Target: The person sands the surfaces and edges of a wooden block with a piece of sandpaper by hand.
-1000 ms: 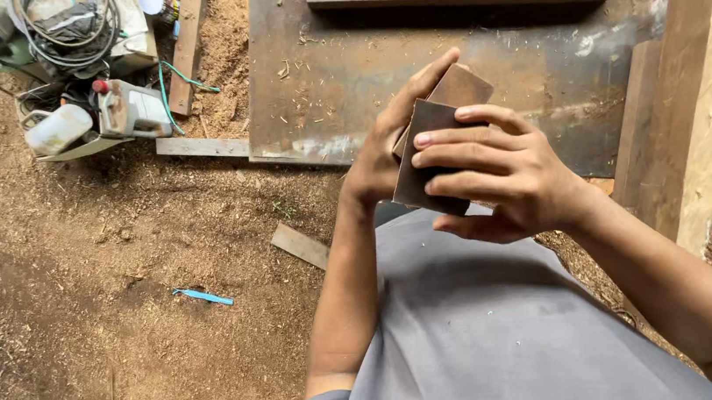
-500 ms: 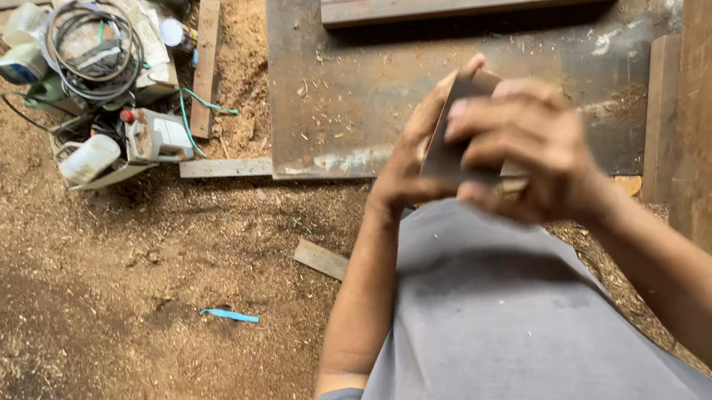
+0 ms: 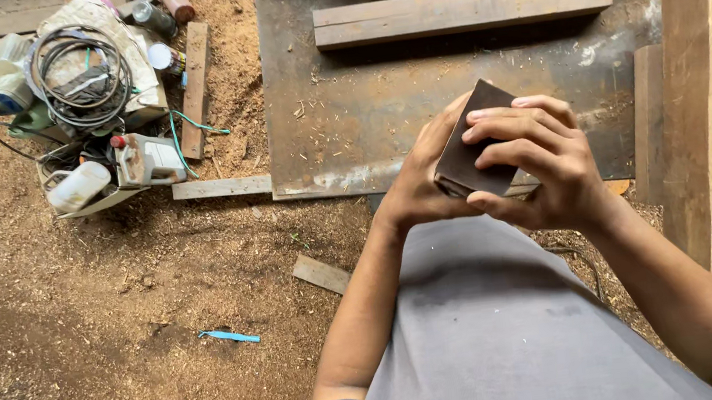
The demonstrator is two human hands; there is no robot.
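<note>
Far off to my left, on the sawdust floor, sits a heap of clutter (image 3: 87, 114): coiled cable, plastic bottles and a small white canister, with a short wooden strip (image 3: 222, 188) lying just near it and a blue scrap (image 3: 229, 337) nearer to me. None of that is within reach of either hand. Coming rightward, my left hand (image 3: 417, 189) rises from my lap and cups the dark rectangular block (image 3: 470, 153) from its left and underside, thumb running up along the block's left edge, fingers curled behind where I cannot see them. The block stands tilted, its long axis running from low near my left palm up and away toward the far right, one corner pointing at the dark metal sheet (image 3: 362, 93) on the ground beyond. My right hand (image 3: 546, 167) lies over the block's right face, fingers (image 3: 501, 114) spread and bent across it, tips pressing the flat side, thumb tucked below at the near edge. So both hands are closed on the block, and it lies between them, held above my grey-clad lap. Further right, thick planks (image 3: 707, 101) stand well apart from my hands, and a pale board (image 3: 464, 8) rests on the far part of the sheet.
</note>
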